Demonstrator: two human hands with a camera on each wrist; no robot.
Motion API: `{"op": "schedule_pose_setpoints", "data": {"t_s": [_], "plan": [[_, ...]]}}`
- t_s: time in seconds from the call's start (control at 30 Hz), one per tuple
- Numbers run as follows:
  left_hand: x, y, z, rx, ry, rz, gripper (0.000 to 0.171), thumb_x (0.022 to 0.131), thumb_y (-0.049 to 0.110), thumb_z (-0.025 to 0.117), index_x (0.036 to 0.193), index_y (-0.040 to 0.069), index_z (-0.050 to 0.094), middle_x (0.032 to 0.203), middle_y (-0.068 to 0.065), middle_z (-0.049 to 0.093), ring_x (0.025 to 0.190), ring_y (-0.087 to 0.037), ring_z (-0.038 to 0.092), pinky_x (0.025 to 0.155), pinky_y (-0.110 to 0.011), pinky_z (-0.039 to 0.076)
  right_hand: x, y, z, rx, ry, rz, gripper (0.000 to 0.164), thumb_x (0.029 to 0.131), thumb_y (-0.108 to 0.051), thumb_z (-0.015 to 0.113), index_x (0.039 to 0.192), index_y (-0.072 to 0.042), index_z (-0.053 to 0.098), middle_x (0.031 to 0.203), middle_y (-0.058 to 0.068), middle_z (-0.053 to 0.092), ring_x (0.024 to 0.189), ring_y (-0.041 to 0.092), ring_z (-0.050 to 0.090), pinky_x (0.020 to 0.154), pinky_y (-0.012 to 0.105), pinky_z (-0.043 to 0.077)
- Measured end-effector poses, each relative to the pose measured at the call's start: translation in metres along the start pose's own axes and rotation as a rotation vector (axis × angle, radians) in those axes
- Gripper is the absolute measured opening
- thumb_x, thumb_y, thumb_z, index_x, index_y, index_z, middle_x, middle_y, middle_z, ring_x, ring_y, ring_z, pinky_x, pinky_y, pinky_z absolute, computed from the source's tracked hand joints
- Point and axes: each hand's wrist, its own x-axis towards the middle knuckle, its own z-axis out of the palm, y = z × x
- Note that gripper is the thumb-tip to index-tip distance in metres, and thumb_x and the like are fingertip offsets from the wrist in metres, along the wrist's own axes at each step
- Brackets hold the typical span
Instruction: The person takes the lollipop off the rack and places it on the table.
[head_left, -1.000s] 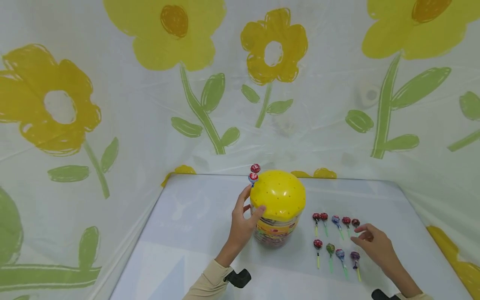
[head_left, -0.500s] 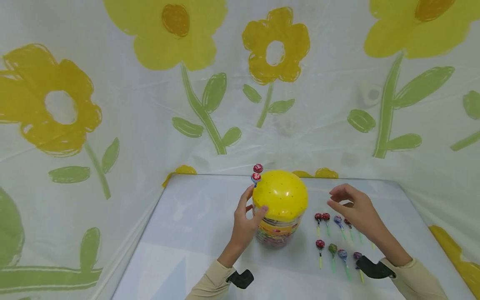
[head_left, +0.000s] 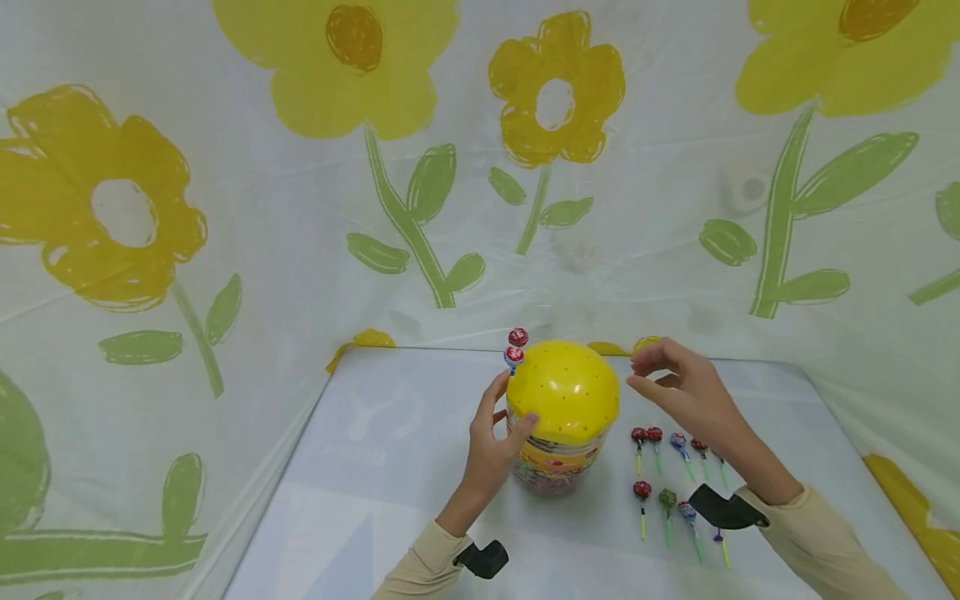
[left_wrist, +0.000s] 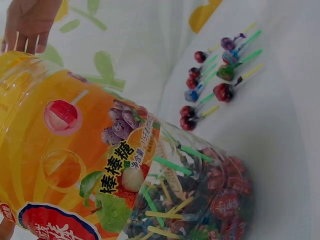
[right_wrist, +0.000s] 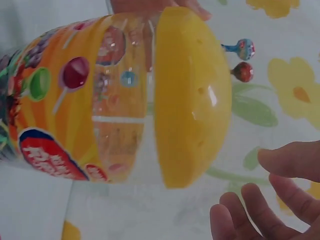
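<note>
In the head view my left hand point(head_left: 491, 446) grips the left side of a clear plastic lollipop jar point(head_left: 555, 462) with a yellow domed lid point(head_left: 562, 392). Its thumb lies against the lid's near rim. Two lollipops point(head_left: 517, 337) stick up from the small holes at the lid's far left. My right hand point(head_left: 690, 396) hovers just right of the lid, thumb and fingers loosely bent; the right wrist view shows a gap between thumb point(right_wrist: 292, 160) and fingers, with nothing in it. Inside the jar, wrapped lollipops point(left_wrist: 225, 202) fill the lower part.
Right of the jar, several lollipops point(head_left: 642, 490) lie in two rows on the white table point(head_left: 360, 500); the right forearm partly covers them. A flower-printed sheet point(head_left: 300, 250) hangs behind and beside the table.
My right hand has risen from beside the lollipop rows and moved left and away to the lid's right side. The left hand keeps its grip on the jar.
</note>
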Motion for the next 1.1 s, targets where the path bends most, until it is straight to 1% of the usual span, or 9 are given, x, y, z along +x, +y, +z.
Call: {"op": "schedule_pose_setpoints", "data": {"t_s": [0.13, 0.27, 0.37, 0.47, 0.57, 0.77, 0.97, 1.1], "plan": [[0.000, 0.001, -0.001, -0.002, 0.002, 0.006, 0.063, 0.090, 0.033, 0.062, 0.145, 0.023, 0.033, 0.146, 0.006, 0.038, 0.132, -0.017, 0.033, 0.098, -0.050, 0.038, 0.008, -0.014, 0.002, 0.028, -0.013, -0.037, 0.021, 0.087, -0.015, 0.069, 0.103, -0.007, 0.059, 0.098, 0.004, 0.061, 0.087, 0.014, 0.057, 0.070, 0.017, 0.051], [0.001, 0.000, -0.002, -0.019, 0.004, 0.011, 0.063, 0.090, 0.027, 0.062, 0.145, 0.021, 0.033, 0.146, 0.004, 0.038, 0.132, -0.019, 0.033, 0.098, -0.052, 0.037, 0.018, -0.024, 0.006, 0.048, -0.037, -0.068, 0.023, 0.087, -0.017, 0.068, 0.105, -0.006, 0.058, 0.099, 0.004, 0.061, 0.090, 0.017, 0.058, 0.073, 0.017, 0.051], [0.001, 0.000, -0.001, -0.031, 0.001, 0.013, 0.063, 0.089, 0.024, 0.062, 0.145, 0.019, 0.033, 0.147, 0.002, 0.037, 0.133, -0.021, 0.033, 0.098, -0.054, 0.037, 0.025, -0.029, 0.009, 0.062, -0.055, -0.077, 0.023, 0.088, -0.016, 0.068, 0.105, -0.005, 0.057, 0.100, 0.006, 0.061, 0.091, 0.020, 0.059, 0.074, 0.017, 0.051], [0.000, 0.001, -0.001, -0.027, -0.003, 0.007, 0.063, 0.089, 0.026, 0.062, 0.145, 0.020, 0.033, 0.147, 0.003, 0.037, 0.133, -0.021, 0.033, 0.098, -0.054, 0.037, 0.032, -0.034, 0.012, 0.074, -0.070, -0.081, 0.022, 0.087, -0.015, 0.068, 0.104, -0.006, 0.057, 0.099, 0.006, 0.061, 0.091, 0.020, 0.058, 0.075, 0.018, 0.051], [0.000, 0.001, -0.001, -0.016, -0.006, -0.004, 0.063, 0.090, 0.030, 0.062, 0.145, 0.022, 0.033, 0.146, 0.006, 0.037, 0.132, -0.018, 0.033, 0.099, -0.052, 0.038, 0.040, -0.038, 0.017, 0.078, -0.073, -0.087, 0.022, 0.086, -0.013, 0.069, 0.104, -0.007, 0.057, 0.098, 0.007, 0.061, 0.091, 0.022, 0.059, 0.076, 0.023, 0.053], [0.001, 0.001, -0.001, -0.006, -0.012, -0.017, 0.063, 0.090, 0.035, 0.061, 0.145, 0.026, 0.032, 0.146, 0.008, 0.037, 0.132, -0.016, 0.032, 0.100, -0.052, 0.037, 0.052, -0.045, 0.029, 0.120, -0.088, -0.096, 0.025, 0.083, -0.010, 0.071, 0.104, -0.005, 0.058, 0.099, 0.009, 0.062, 0.092, 0.024, 0.061, 0.078, 0.040, 0.055], [0.001, 0.002, -0.001, -0.002, -0.017, -0.020, 0.062, 0.091, 0.033, 0.061, 0.145, 0.025, 0.032, 0.147, 0.008, 0.036, 0.133, -0.016, 0.032, 0.100, -0.050, 0.037, 0.063, -0.053, 0.043, 0.161, -0.112, -0.123, 0.030, 0.082, -0.006, 0.072, 0.109, -0.004, 0.057, 0.104, 0.010, 0.063, 0.095, 0.026, 0.062, 0.082, 0.042, 0.054], [0.000, 0.002, -0.001, -0.013, -0.016, -0.020, 0.063, 0.091, 0.027, 0.062, 0.146, 0.022, 0.032, 0.147, 0.005, 0.036, 0.133, -0.018, 0.032, 0.101, -0.052, 0.036, 0.069, -0.057, 0.054, 0.193, -0.143, -0.131, 0.033, 0.081, -0.002, 0.071, 0.110, -0.002, 0.056, 0.107, 0.012, 0.062, 0.099, 0.028, 0.062, 0.085, 0.042, 0.053]]}}
